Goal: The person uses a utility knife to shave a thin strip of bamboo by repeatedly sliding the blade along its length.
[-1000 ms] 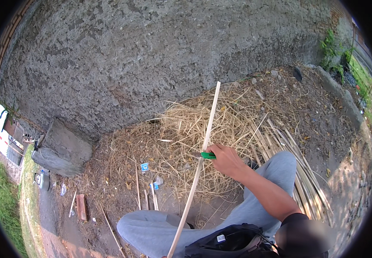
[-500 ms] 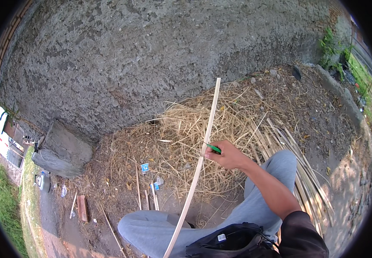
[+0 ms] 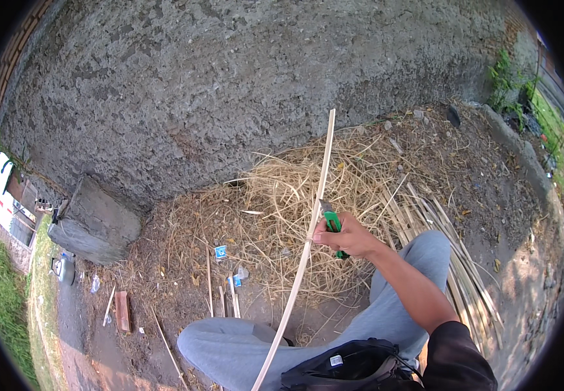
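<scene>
My right hand (image 3: 350,240) is closed round a green box cutter (image 3: 332,222). The cutter's blade points up and touches or lies very near a long pale bamboo strip (image 3: 294,287). The hand's thumb and finger also meet the strip around its middle. Slanting and slightly bowed, the strip runs from the lower edge of the view up over my lap toward the wall. My left hand is out of view, and the strip's lower end is cut off by the frame edge.
A heap of thin shavings (image 3: 295,189) lies beyond my knees. Several split bamboo strips (image 3: 454,260) lie to the right of my leg. A rough grey wall (image 3: 243,85) rises behind, with a concrete block (image 3: 96,225) at left. A reddish-brown piece (image 3: 122,311) lies on the ground.
The cutter has turned in my right hand, so more of its green handle and its blade show. The strip's upper end has shifted slightly up.
</scene>
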`<state>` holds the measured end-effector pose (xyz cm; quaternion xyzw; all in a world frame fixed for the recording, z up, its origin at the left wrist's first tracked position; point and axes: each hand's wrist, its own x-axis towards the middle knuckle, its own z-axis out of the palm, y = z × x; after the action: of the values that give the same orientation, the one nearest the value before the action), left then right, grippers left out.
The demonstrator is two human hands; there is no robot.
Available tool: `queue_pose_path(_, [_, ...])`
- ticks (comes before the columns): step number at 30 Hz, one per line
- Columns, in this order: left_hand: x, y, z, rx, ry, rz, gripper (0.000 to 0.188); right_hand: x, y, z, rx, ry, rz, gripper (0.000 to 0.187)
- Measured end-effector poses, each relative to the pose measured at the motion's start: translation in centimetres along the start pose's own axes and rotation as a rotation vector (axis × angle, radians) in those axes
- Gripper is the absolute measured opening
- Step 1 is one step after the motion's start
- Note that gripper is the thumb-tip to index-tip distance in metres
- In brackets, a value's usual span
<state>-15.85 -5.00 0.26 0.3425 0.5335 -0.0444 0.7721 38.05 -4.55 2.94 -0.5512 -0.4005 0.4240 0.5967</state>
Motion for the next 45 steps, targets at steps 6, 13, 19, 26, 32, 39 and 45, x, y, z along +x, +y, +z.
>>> queue_pose_path(6, [-0.4,3.3,3.2,0.362,0.048,0.401,0.033,-0.6,0.4,0.9,-0.307,0.208,-0.053,0.024])
queue_pose_path(13, [-0.8,4.9,3.1,0.643,0.537,0.621,0.027,-1.6,-1.3,0.3,-0.914,0.210,-0.261,0.039])
queue_pose_path(19, [-2.2,6.9,-0.8,0.760,0.594,0.665,0.030,-2.1,-1.8,-0.7,-0.728,0.024,-0.052,0.035])
queue_pose_path(26, [-3.7,9.8,-0.1,0.675,0.512,0.550,0.031,-2.7,-1.6,-0.3,-0.472,0.046,-0.058,0.026])
queue_pose_path(32, [-3.8,9.8,-0.3,0.702,0.505,0.446,0.031,-3.1,-3.1,-1.3,-0.258,0.007,0.033,0.029])
queue_pose_path(39, [-3.6,9.8,1.4,0.753,0.606,0.595,0.030,-2.8,-2.5,-2.1,0.032,0.200,0.096,0.026])
queue_pose_path(45, [-4.6,10.5,5.9,1.075,0.925,0.546,0.034,-2.9,-0.4,-0.1,-0.549,0.354,-0.184,0.041])
